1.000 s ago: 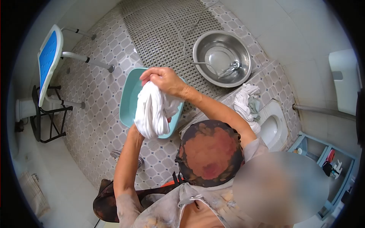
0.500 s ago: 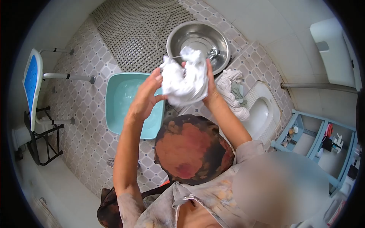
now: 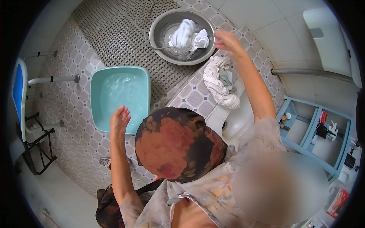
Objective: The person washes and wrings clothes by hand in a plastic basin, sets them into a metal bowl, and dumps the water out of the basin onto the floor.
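**White cloth in steel basin, both our hands off it**

Our white cloth sits bunched inside the stainless steel basin, with a thin grey hose running over the rim next to it. The basin stands at the edge of the perforated mat.

Our right hand is just beside the basin's right rim, fingers toward the cloth. Grip is loosely spread, pinching nothing. Our left hand hovers at the near side of the teal basin, well apart from the cloth. Grip there is relaxed: fingers slightly bent, nothing between them. The teal basin has clear water in it.

Near the steel basin, we have a twisted off-white cloth on the tiles, with a grey-green cloth against it. Both are beside the squat toilet. Our knee in floral fabric is between the teal basin and the toilet in view.

Periphery: blue shelf rack on the right, metal pipe along the wall, blue-and-white shower chair on the left.
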A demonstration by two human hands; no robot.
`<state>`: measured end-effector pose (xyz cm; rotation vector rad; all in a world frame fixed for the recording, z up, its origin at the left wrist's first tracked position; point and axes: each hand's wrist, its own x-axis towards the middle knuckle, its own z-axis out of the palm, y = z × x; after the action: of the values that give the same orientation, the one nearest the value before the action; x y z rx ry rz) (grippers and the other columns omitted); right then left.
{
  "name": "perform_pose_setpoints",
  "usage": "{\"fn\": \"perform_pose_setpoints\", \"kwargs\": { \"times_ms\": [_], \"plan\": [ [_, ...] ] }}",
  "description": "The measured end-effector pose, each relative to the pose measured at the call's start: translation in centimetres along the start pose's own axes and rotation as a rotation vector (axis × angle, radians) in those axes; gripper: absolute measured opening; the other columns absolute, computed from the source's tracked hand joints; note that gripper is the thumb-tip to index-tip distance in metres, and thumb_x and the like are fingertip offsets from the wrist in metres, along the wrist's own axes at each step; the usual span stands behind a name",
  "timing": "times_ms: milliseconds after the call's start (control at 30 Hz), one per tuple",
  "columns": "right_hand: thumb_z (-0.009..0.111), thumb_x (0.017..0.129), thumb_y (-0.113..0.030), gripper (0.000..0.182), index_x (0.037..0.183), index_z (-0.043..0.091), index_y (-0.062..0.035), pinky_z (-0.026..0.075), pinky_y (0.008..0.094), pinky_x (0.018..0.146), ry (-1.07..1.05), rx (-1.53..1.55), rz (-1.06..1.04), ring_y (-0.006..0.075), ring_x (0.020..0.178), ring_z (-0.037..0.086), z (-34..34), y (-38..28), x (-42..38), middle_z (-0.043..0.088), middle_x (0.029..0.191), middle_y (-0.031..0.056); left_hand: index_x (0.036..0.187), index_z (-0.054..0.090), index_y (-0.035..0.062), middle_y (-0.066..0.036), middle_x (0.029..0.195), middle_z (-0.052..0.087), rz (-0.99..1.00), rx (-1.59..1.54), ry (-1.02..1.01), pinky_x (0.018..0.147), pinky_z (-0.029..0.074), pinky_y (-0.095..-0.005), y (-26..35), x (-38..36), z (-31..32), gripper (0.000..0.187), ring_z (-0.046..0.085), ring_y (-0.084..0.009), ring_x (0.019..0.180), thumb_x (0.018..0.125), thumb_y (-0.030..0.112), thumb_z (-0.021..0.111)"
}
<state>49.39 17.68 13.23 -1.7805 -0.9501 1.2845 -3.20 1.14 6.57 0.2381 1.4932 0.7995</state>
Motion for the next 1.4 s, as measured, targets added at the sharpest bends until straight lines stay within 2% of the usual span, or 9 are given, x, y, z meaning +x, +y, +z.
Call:
{"fn": "perform_pose_setpoints", "kwargs": {
  "times_ms": [200,267,433,567,700,833,933,1233,1400],
  "plan": [
    [0.073,0.075,-0.041,0.056,0.111,0.064,0.0015,0.052,0.037,0.078,0.044,-1.073,-0.039,0.0271,0.086,0.067,-3.4,3.4,-9.4,0.069,0.091,0.0121,0.112,0.06,0.001,-0.009,0.102,0.063,-0.075,-0.079,0.144,0.072,0.052,-0.0335,-4.3,1.8,-4.8,0.03,0.063,-0.0185,0.088,0.088,0.02,0.06],
    [0.073,0.072,-0.042,0.057,0.11,0.065,-0.0006,0.051,0.0398,0.078,0.083,-1.124,-0.126,0.0312,0.083,0.066,-4.8,9.4,-10.1,0.07,0.09,0.0138,0.111,0.06,0.0014,-0.009,0.099,0.064,-0.079,-0.071,0.155,0.07,0.052,-0.0334,-5.2,2.5,-5.3,0.03,0.063,-0.0184,0.086,0.088,0.02,0.06],
    [0.072,0.074,-0.029,0.046,0.108,0.062,-0.0002,0.052,0.0375,0.064,0.241,-0.711,-0.095,0.0257,0.071,0.064,-6.3,11.8,-11.9,0.066,0.078,0.0121,0.111,0.061,0.0026,-0.008,0.096,0.065,-0.061,0.099,0.214,0.066,0.051,-0.0326,-6.0,3.0,-3.5,0.031,0.063,-0.0182,0.082,0.087,0.022,0.063],
    [0.068,0.082,-0.012,0.052,0.126,0.045,0.0023,0.042,0.0234,0.044,0.193,0.313,-0.037,0.0109,0.065,0.058,-7.1,2.8,-15.6,0.061,0.084,0.0031,0.121,0.057,-0.0023,-0.015,0.104,0.066,0.181,0.612,-0.027,0.07,0.052,-0.0329,-8.0,3.0,-2.1,0.059,0.064,-0.0211,0.086,0.083,0.041,0.07],
    [0.065,0.083,-0.008,0.058,0.135,0.039,-0.0014,0.045,0.0236,0.043,0.004,0.481,-0.132,0.0121,0.065,0.058,-5.1,-7.4,-20.0,0.06,0.09,0.0043,0.128,0.053,-0.0009,-0.022,0.119,0.06,0.575,0.944,-0.018,0.088,0.049,-0.0427,-10.4,0.4,2.2,0.08,0.061,-0.0335,0.103,0.072,0.052,0.076],
    [0.06,0.088,-0.013,0.035,0.118,0.046,-0.0017,0.046,0.0213,0.044,-0.038,0.648,-0.281,0.0114,0.062,0.055,-0.3,-16.1,-22.3,0.056,0.092,0.0067,0.127,0.053,0.0065,-0.018,0.114,0.06,0.607,1.261,0.022,0.088,0.047,-0.0469,-9.6,-2.3,5.2,0.067,0.056,-0.0372,0.107,0.075,0.044,0.075],
    [0.059,0.086,-0.011,0.032,0.111,0.04,-0.0035,0.047,0.0215,0.048,-0.793,0.841,-0.279,0.0144,0.067,0.055,2.2,-20.1,-21.1,0.05,0.091,0.0078,0.121,0.055,0.0071,-0.016,0.107,0.061,0.66,1.29,0.076,0.082,0.049,-0.0479,-10.1,-2.9,4.9,0.048,0.058,-0.0355,0.101,0.081,0.03,0.068],
    [0.062,0.08,-0.015,0.035,0.109,0.045,-0.0023,0.054,0.0264,0.049,-1.02,0.399,-0.307,0.0134,0.07,0.06,19.2,-18.9,-19.3,0.053,0.09,0.0073,0.121,0.057,0.006,-0.016,0.095,0.063,0.652,1.342,0.053,0.076,0.051,-0.0469,-11.1,-1.5,4.0,0.048,0.06,-0.0364,0.091,0.074,0.004,0.059],
    [0.063,0.085,-0.019,0.031,0.111,0.059,-0.0025,0.054,0.0327,0.069,-1.106,-0.591,-0.418,0.0205,0.077,0.064,28.8,-7.2,-10.2,0.064,0.094,0.0098,0.124,0.057,0.0071,-0.015,0.094,0.063,0.664,1.328,0.038,0.075,0.051,-0.0452,-11.9,-2.9,2.1,0.054,0.059,-0.035,0.088,0.071,0.002,0.061]
  ]
}}
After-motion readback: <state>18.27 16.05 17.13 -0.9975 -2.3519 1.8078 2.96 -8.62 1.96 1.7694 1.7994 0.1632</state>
